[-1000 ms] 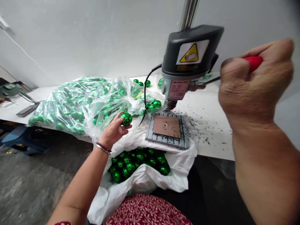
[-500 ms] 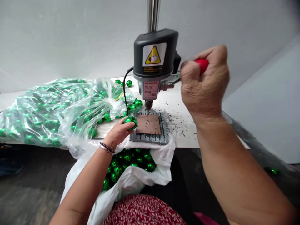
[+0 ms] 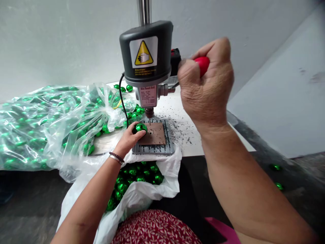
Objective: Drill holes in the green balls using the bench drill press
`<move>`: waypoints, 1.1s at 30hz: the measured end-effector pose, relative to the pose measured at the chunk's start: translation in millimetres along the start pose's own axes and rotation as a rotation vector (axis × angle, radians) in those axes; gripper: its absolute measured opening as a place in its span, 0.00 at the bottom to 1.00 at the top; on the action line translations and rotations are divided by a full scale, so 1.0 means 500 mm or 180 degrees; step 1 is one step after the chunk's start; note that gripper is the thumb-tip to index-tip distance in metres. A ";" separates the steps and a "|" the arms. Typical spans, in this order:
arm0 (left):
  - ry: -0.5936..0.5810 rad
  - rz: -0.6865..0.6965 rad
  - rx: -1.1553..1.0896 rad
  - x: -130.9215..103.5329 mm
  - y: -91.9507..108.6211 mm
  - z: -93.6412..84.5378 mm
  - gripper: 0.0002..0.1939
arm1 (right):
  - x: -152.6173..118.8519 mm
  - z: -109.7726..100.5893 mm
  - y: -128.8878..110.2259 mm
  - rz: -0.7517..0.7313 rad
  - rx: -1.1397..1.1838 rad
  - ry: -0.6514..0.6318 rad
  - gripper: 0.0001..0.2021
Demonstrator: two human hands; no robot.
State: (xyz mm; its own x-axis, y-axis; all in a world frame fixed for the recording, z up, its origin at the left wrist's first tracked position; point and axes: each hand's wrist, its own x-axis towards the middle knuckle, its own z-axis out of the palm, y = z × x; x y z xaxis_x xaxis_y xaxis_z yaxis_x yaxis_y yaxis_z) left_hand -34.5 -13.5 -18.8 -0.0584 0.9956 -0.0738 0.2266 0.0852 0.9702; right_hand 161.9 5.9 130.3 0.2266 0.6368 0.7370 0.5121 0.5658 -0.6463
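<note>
Between the thumb and fingers of my left hand (image 3: 129, 139) is a shiny green ball (image 3: 141, 127). It is over the left part of a brown board (image 3: 158, 135) with a small hole, beside the drill bit. That board lies on the grey slotted base (image 3: 169, 145) of a black and grey bench drill (image 3: 146, 51). My right hand (image 3: 208, 81) is raised at the drill's right side, wrapped round a red-knobbed lever handle (image 3: 202, 65). The bit points down above the board, apart from it.
A big clear plastic bag (image 3: 45, 125) full of green balls fills the table's left side. Below the base, a white bag (image 3: 167, 186) holds more balls. Dark shavings (image 3: 180, 127) are strewn over the white table (image 3: 198, 145). Loose balls (image 3: 279, 186) lie on the floor at right.
My left hand has brought the green ball right, from the base's left edge to over the board near the bit. The camera view has shifted; my right hand still grips the lever.
</note>
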 end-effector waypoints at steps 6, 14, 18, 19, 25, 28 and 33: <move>0.0125 0.0147 0.0529 0.025 -0.007 0.018 0.34 | 0.002 -0.002 -0.002 -0.0166 -0.0011 0.0120 0.06; -0.0158 0.0207 0.1141 0.024 0.025 0.029 0.28 | 0.002 -0.004 -0.004 -0.0123 0.0024 0.0058 0.06; -0.0166 0.0327 0.1382 0.029 0.029 0.037 0.34 | 0.001 -0.008 -0.004 -0.0105 0.0034 0.0013 0.06; -0.0195 0.0352 0.1424 0.030 0.029 0.039 0.35 | 0.001 -0.008 -0.003 -0.0101 0.0029 0.0007 0.06; -0.0310 0.0353 0.1400 0.025 0.021 0.042 0.36 | 0.007 -0.005 0.008 -0.0237 0.0079 0.0014 0.07; -0.0306 0.0393 0.1385 0.021 0.012 0.042 0.35 | 0.008 -0.003 0.009 -0.0201 0.0150 0.0006 0.08; -0.0188 0.0466 0.1417 0.017 0.005 0.054 0.31 | 0.006 -0.005 0.002 -0.0005 0.0024 -0.0021 0.08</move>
State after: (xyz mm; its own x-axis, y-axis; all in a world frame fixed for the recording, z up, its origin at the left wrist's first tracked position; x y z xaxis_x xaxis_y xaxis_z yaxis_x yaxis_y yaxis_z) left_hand -8.0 -3.7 -23.0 0.0579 0.9978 0.0308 0.6239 -0.0602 0.7792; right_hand 165.0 7.0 132.3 0.2203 0.6394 0.7366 0.5062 0.5706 -0.6467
